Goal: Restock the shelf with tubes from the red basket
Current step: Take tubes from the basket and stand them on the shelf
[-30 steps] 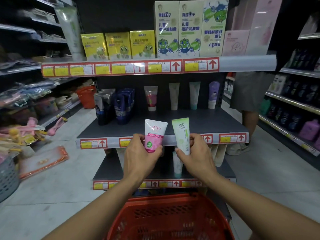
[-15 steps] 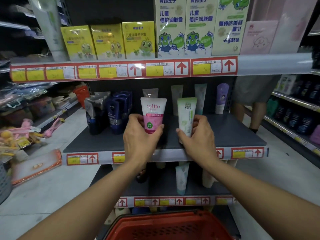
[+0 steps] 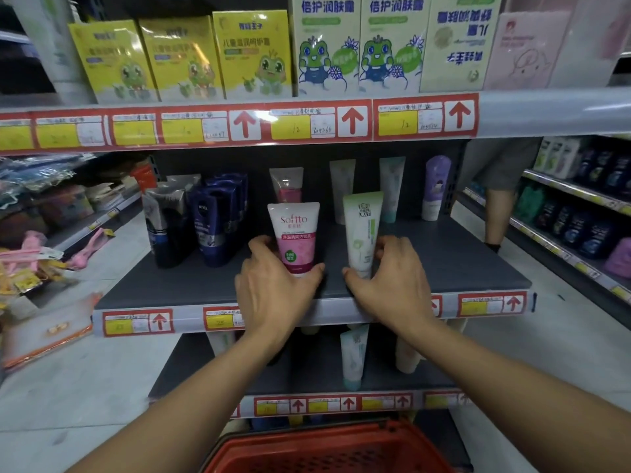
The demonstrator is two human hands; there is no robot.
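Note:
My left hand (image 3: 273, 285) grips a pink and white Softto tube (image 3: 295, 238) near its lower end, holding it upright over the dark middle shelf (image 3: 444, 264). My right hand (image 3: 392, 285) grips a pale green tube (image 3: 361, 230) the same way, just to the right. Both tubes stand cap down near the shelf's front. The red basket (image 3: 327, 448) sits below, at the bottom edge of the view; its inside is mostly cut off.
Several tubes (image 3: 341, 189) stand along the back of the middle shelf, with dark blue Nivea packs (image 3: 218, 216) at the left. Boxed goods (image 3: 252, 52) fill the shelf above. More tubes (image 3: 353, 356) stand on the lower shelf. A person (image 3: 495, 186) stands behind at the right.
Both hands have carried the tubes up from the basket, over the shelf's front edge, and lowered them onto the middle shelf. The view has moved closer to the shelf.

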